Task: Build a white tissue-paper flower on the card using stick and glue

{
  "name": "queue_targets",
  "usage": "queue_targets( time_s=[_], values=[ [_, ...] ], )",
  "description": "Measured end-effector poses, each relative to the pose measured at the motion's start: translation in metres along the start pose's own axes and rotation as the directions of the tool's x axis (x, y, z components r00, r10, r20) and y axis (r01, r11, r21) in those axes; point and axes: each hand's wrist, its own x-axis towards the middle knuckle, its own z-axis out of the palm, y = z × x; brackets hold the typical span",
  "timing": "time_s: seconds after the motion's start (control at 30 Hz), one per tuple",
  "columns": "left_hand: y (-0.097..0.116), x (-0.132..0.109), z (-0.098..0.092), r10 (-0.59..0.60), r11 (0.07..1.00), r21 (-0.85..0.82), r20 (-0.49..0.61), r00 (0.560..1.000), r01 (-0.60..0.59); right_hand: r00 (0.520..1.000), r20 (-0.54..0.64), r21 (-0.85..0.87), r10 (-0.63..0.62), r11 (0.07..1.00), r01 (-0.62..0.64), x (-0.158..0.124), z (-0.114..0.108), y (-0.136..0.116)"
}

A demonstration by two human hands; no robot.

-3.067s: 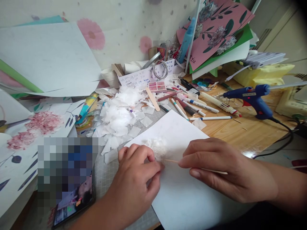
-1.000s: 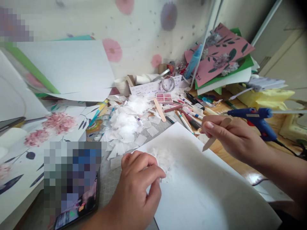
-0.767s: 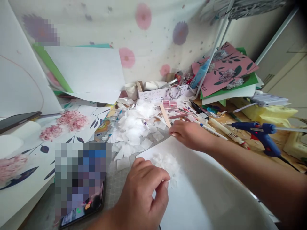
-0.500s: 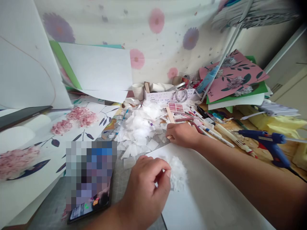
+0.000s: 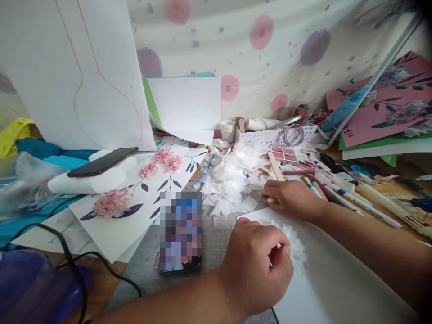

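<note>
My left hand (image 5: 258, 265) is curled in a pinch beside a ruffled white paper cluster (image 5: 294, 249) on a white sheet (image 5: 300, 299). Whatever its fingertips hold is too small to make out. Farther back, my right hand (image 5: 292, 198) is closed with its fingers bent down at the sheet's upper edge; a small wooden tip shows between its fingers. A heap of cut white tissue pieces (image 5: 229, 175) lies just left of my right hand. Left of my left hand, a phone with a blurred screen (image 5: 182, 238) rests on the grey cutting mat (image 5: 212, 247).
Pens and markers (image 5: 354, 193) and a blue glue gun (image 5: 418, 204) lie at the right. Papers with pink flowers (image 5: 113, 202) and a second phone (image 5: 104, 162) on white rolls are at the left. Paper cups (image 5: 227, 130) stand behind.
The view has turned left, so everything sits farther right in the frame and more of the left side shows. Both hands keep nearly the same pose and place.
</note>
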Motion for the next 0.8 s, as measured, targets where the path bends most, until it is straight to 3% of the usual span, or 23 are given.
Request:
queue_targets(
  time_s=[0.17, 0.37, 0.53, 0.8],
  values=[
    [-0.003, 0.002, -0.003, -0.039, 0.999, -0.01, -0.036, 0.999, 0.038, 0.999, -0.03, 0.012, 0.045, 0.999, -0.045, 0.005, 0.003, -0.002],
    [-0.005, 0.005, -0.007, -0.165, 0.983, -0.085, -0.046, 0.985, 0.161, 0.98, -0.096, 0.125, 0.173, 0.979, -0.161, -0.013, -0.01, 0.011],
    [-0.005, 0.006, -0.005, -0.185, 0.978, -0.103, -0.043, 0.982, 0.179, 0.991, -0.06, 0.141, 0.123, 0.984, -0.114, -0.02, -0.01, 0.007],
    [-0.006, 0.004, -0.007, -0.176, 0.982, -0.08, -0.047, 0.983, 0.172, 0.99, -0.03, 0.086, 0.135, 0.988, -0.132, -0.002, 0.0, -0.01]
  ],
)
